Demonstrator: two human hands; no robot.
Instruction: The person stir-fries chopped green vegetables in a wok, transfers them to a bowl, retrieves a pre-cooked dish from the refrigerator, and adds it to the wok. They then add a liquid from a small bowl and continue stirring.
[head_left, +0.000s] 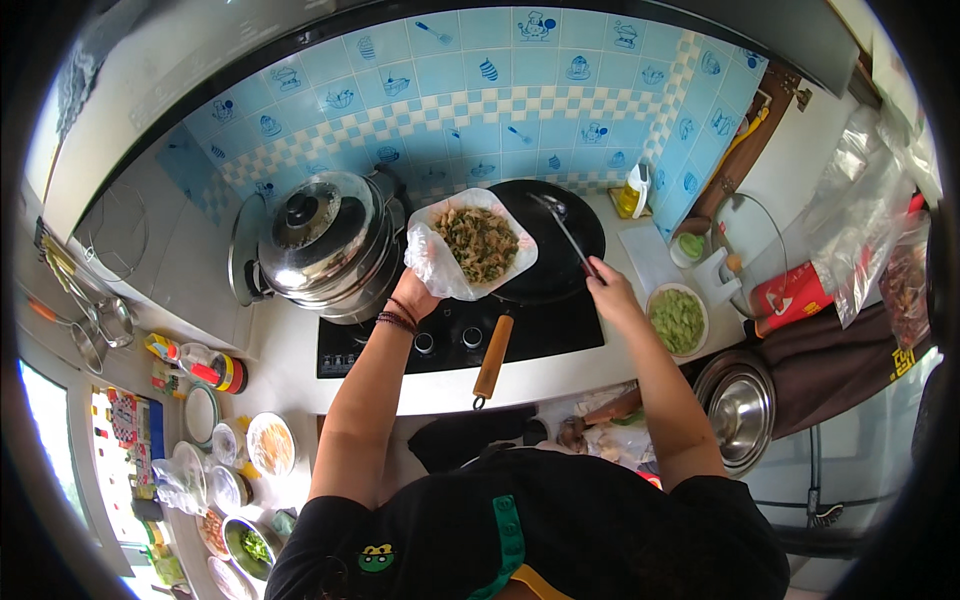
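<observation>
My left hand (417, 294) holds a square white dish (526, 259), partly wrapped in a clear plastic bag, and its fingers are mostly hidden beneath. Chopped browned meat with green bits (478, 244) fills the dish, which overlaps the left part of a black frying pan (574, 225) on the gas hob. In my right hand (611, 291) is the dark handle of a metal turner or spoon (568, 234), its head over the pan. The pan's wooden handle (495, 358) points towards me. Little shows of the pan's inside besides a dark surface.
Left of the pan stands a steel steamer pot (326, 247) with a glass lid. A bowl of shredded green vegetable (677, 320) sits at the right, below an oil bottle (634, 192). Steel bowls (741, 409) are at the lower right. Several bowls and bottles line the left counter (289, 367).
</observation>
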